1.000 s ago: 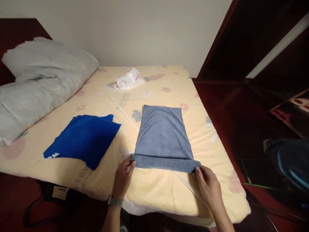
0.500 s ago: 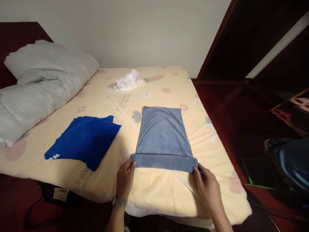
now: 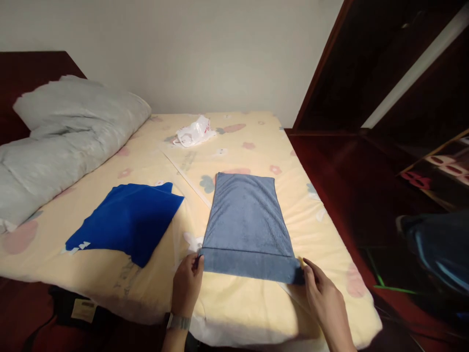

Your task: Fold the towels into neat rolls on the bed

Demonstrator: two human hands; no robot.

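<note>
A grey-blue towel [image 3: 247, 220] lies flat on the yellow flowered bed [image 3: 234, 303], its near end folded over into a narrow band. My left hand [image 3: 186, 288] pinches the band's left corner. At the band's right corner, my right hand [image 3: 324, 303] is closed on the fabric. A bright blue cloth [image 3: 126, 220] lies spread out to the left, apart from both hands.
A grey pillow or rolled quilt [image 3: 62, 142] lies along the bed's far left. A crumpled white plastic bag [image 3: 192, 131] sits near the wall. Dark wooden furniture [image 3: 366, 88] and red floor are on the right, with a blue bag [image 3: 439, 249] there.
The view has tilted down a little. Both hands stay on the near corners of the towel's folded band, which sits slightly closer to me.
</note>
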